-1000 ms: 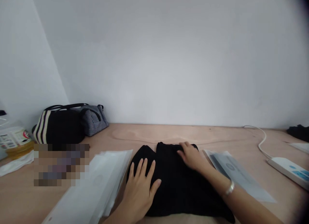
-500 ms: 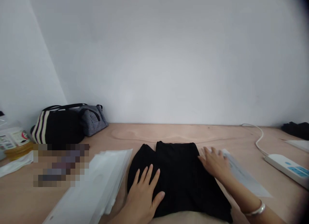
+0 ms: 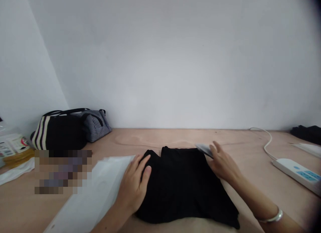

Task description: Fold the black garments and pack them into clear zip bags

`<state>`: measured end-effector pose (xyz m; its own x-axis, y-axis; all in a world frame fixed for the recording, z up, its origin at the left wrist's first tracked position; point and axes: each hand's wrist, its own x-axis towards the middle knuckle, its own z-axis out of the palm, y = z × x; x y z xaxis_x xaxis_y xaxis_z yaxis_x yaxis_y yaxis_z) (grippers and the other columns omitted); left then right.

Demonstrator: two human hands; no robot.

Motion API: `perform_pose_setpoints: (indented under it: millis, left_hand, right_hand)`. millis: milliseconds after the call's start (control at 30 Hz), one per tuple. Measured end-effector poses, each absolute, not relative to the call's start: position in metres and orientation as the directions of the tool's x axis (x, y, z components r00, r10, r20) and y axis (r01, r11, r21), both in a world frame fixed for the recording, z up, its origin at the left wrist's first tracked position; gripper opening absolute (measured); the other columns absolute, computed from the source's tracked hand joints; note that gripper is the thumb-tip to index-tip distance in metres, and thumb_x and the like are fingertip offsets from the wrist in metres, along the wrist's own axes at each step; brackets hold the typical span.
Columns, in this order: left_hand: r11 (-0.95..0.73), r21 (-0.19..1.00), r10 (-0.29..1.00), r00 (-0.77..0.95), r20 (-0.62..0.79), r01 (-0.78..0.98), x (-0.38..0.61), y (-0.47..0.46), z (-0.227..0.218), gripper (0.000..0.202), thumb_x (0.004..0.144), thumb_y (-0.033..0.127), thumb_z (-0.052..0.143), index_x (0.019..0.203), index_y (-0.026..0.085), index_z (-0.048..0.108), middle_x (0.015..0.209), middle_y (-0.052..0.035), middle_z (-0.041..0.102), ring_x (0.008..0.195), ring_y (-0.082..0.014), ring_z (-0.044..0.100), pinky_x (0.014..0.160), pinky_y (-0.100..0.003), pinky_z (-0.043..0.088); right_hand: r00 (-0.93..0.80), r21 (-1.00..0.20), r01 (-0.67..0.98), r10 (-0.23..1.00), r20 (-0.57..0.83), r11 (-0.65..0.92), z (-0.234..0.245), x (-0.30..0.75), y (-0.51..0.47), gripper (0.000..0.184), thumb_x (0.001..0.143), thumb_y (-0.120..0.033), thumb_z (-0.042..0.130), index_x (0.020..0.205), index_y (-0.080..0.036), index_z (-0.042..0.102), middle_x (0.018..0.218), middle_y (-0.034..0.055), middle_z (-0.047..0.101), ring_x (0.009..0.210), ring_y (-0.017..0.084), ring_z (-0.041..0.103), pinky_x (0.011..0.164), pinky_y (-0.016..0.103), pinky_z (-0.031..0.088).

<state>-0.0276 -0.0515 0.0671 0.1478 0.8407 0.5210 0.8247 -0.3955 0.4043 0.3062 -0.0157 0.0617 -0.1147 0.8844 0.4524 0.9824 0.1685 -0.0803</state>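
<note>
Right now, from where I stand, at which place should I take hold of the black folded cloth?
Probably the near right corner of the black folded cloth, coming from the right, on the side of your right hand: it sticks out in a point, and no hand covers it.

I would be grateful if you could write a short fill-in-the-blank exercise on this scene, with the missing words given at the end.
The left hand rests on a soft folded garment coloured ____.
A silver bangle circles the ____ wrist.
A black fabric bag at the far left has cream ____ on its side.
A white rectangular power strip has a white ____ trailing from it.

Missing words: black; right; stripes; cable.
</note>
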Motion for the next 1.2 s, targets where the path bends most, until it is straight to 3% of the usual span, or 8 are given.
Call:
perform_pose_setpoints:
  millis: [133,300,467,633,767,933,1067,1200]
  left_hand:
    - [-0.412,0.477,0.793,0.048,0.607,0.776,-0.043,-0.045,0.076,0.037,0.09,0.033,0.026,0.122,0.023,0.041,0.129,-0.0037,0.042,0.124,-0.0228,0.029,0.101,-0.044,0.027]
    - [-0.39,0.496,0.804,0.025,0.594,0.776,-0.048,-0.045,0.073,0.037,0.089,0.035,0.027,0.117,0.02,0.046,0.126,-0.0051,0.045,0.122,-0.0236,0.032,0.101,-0.043,0.029]
    - [-0.492,0.38,0.839,0.311,0.447,0.783,-0.029,-0.046,0.073,0.037,0.087,0.036,0.035,0.12,0.021,0.046,0.127,-0.0042,0.045,0.122,-0.0228,0.033,0.1,-0.04,0.03]
    - [-0.655,0.235,0.755,0.62,0.213,0.718,0.0,-0.048,0.067,0.051,0.086,0.049,0.033,0.133,0.027,0.029,0.14,-0.0034,0.027,0.129,-0.025,0.018,0.104,-0.048,0.017]
    - [-0.586,0.177,0.81,0.569,0.141,0.79,0.01,-0.055,0.046,0.061,0.084,0.059,0.027,0.136,0.03,0.015,0.143,-0.0037,0.013,0.129,-0.0309,0.008,0.101,-0.055,0.01]
    - [-0.485,0.141,0.87,0.459,0.182,0.863,0.011,-0.06,0.034,0.06,0.084,0.059,0.024,0.136,0.032,0.012,0.144,-0.0028,0.012,0.129,-0.0334,0.008,0.099,-0.057,0.011]
    - [-0.484,0.127,0.868,0.456,0.195,0.866,0.012,-0.061,0.035,0.06,0.084,0.058,0.023,0.136,0.031,0.011,0.144,-0.0026,0.012,0.129,-0.0327,0.008,0.099,-0.056,0.011]
    - [-0.476,0.124,0.872,0.449,0.195,0.871,0.012,-0.061,0.035,0.062,0.084,0.059,0.023,0.137,0.029,0.01,0.144,-0.0031,0.011,0.129,-0.0321,0.008,0.1,-0.056,0.012]
  right_hand:
    - [-0.557,-0.027,0.735,0.626,0.546,0.677,0.065,0.243,-0.029,0.054,0.07,-0.006,0.037,0.123,-0.015,0.04,0.132,0.0143,0.037,0.117,0.026,0.04,0.091,0.04,0.039]
    - [-0.786,-0.061,0.495,0.477,0.393,0.867,0.057,0.196,-0.044,0.038,0.078,-0.005,0.032,0.111,-0.013,0.048,0.127,0.0129,0.043,0.119,0.02,0.036,0.097,0.035,0.034]
    - [-0.589,-0.213,0.72,0.744,0.315,0.66,0.057,0.212,-0.044,0.043,0.075,-0.008,0.039,0.117,-0.015,0.045,0.129,0.0116,0.041,0.118,0.02,0.038,0.098,0.039,0.031]
    - [-0.366,-0.224,0.894,0.92,0.137,0.389,0.032,0.235,-0.043,0.053,0.084,-0.047,0.036,0.132,-0.024,0.031,0.137,0.0107,0.031,0.126,0.03,0.023,0.097,0.057,0.018]
    - [-0.307,-0.22,0.923,0.949,0.072,0.315,0.011,0.237,-0.045,0.056,0.085,-0.055,0.024,0.135,-0.03,0.02,0.142,0.0067,0.019,0.129,0.03,0.014,0.097,0.061,0.011]
    - [-0.285,-0.276,0.915,0.956,0.075,0.294,0.02,0.236,-0.044,0.055,0.085,-0.053,0.027,0.133,-0.027,0.029,0.14,0.0085,0.025,0.127,0.031,0.019,0.096,0.061,0.014]
    - [-0.164,-0.542,0.816,0.979,0.122,0.204,0.043,0.228,-0.031,0.035,0.082,-0.036,0.043,0.109,-0.017,0.054,0.115,0.0133,0.053,0.106,0.027,0.049,0.091,0.046,0.033]
    - [-0.096,-0.828,0.561,0.991,-0.095,-0.025,0.053,0.202,-0.002,0.019,0.079,-0.032,0.047,0.073,-0.016,0.055,0.072,0.0052,0.061,0.056,0.015,0.059,0.053,0.027,0.047]
